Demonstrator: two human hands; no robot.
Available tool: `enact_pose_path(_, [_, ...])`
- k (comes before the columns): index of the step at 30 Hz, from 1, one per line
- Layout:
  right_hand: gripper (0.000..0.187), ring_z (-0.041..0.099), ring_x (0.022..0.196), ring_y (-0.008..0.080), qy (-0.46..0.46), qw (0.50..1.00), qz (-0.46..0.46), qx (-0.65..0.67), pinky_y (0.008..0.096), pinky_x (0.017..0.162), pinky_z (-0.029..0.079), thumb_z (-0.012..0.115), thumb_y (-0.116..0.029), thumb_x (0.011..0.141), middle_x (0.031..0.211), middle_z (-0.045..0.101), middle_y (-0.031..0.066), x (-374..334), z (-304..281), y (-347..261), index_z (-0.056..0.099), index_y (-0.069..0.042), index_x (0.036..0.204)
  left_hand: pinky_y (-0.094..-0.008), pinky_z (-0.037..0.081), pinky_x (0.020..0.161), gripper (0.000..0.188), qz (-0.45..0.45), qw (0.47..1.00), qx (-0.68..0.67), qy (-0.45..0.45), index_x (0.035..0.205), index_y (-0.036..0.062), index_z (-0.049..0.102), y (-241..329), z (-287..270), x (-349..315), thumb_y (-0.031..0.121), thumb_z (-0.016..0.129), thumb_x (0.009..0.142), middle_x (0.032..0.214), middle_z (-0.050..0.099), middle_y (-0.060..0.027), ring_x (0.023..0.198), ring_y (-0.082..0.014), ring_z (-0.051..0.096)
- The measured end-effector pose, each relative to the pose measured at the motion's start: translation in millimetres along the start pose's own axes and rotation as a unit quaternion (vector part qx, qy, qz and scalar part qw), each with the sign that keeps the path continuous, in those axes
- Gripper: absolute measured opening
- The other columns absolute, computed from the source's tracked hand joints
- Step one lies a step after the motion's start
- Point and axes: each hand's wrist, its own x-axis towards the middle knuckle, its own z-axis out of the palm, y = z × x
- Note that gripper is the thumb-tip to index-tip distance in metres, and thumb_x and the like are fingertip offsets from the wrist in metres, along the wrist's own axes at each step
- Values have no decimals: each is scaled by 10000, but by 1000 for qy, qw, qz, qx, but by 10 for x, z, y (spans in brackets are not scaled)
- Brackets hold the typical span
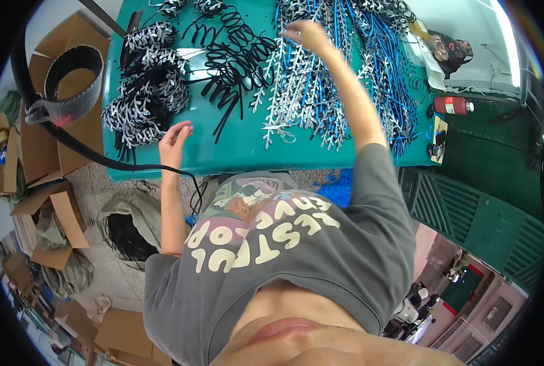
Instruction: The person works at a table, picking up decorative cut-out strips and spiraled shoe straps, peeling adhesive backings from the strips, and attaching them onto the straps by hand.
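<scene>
My left hand (174, 140) is at the table's near left side, fingers bent and thumb drawn in. It is beside a coiled heap of black strips with silver leaf shapes (131, 119); anything in the fingers is too small to make out. My right arm stretches across the table, and the right hand (308, 35) is over the far end of long silver leaf strips (302, 91). Its fingers point left and are slightly blurred. Between the hands, curly black cords (229, 64) lie loose. Bright blue strands (387, 91) run among the silver strips on the right.
Everything lies on a green table (241, 152). What looks like small scissors (278, 127) rests near its front. A red bottle (453, 105) stands at the right. A black bent pole (77, 140) with a grey ring crosses the left. Cardboard boxes (55, 149) and an open sack (128, 222) are left.
</scene>
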Motion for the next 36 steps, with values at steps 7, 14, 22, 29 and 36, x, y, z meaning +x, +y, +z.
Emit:
enact_pose_path(7, [270,618,717,272,218,959,-13,182,349,658,477,646,-352,754,735,646,113,-119,244,-402,694,-90,802,-245,451,794,236,16,999,-17,-42,1015,-36,593,71,30,17,145,568,865,930,622,-83,871,-125,580])
enact_pose_path(14, [261,617,582,201,268,945,3,189,306,575,468,620,-334,784,670,646,67,-302,-484,-693,696,-85,796,-249,447,803,226,60,992,30,-110,1003,-8,610,263,239,282,159,583,853,938,627,-63,865,-121,582])
enact_pose_path(22, [252,615,681,116,290,779,-8,556,208,646,467,560,-206,880,795,650,79,-658,-263,-1048,640,33,877,-301,448,815,618,249,952,139,-113,1256,99,457,825,1107,1060,368,674,743,1213,496,-96,1022,-211,538])
enact_pose_path(29, [236,478,556,25,414,801,29,432,180,509,364,550,-213,889,736,640,14,-886,-134,-1175,638,1,843,-279,467,730,552,243,947,180,-107,1295,31,397,786,1490,1183,148,527,772,1156,570,-143,787,-186,643])
enact_pose_path(36, [212,583,797,204,434,887,26,156,311,760,433,640,-251,797,822,660,90,-919,17,-696,687,-44,815,-246,453,546,374,231,972,-17,-51,1152,16,558,1051,1370,1017,26,373,827,986,631,-123,548,-91,565])
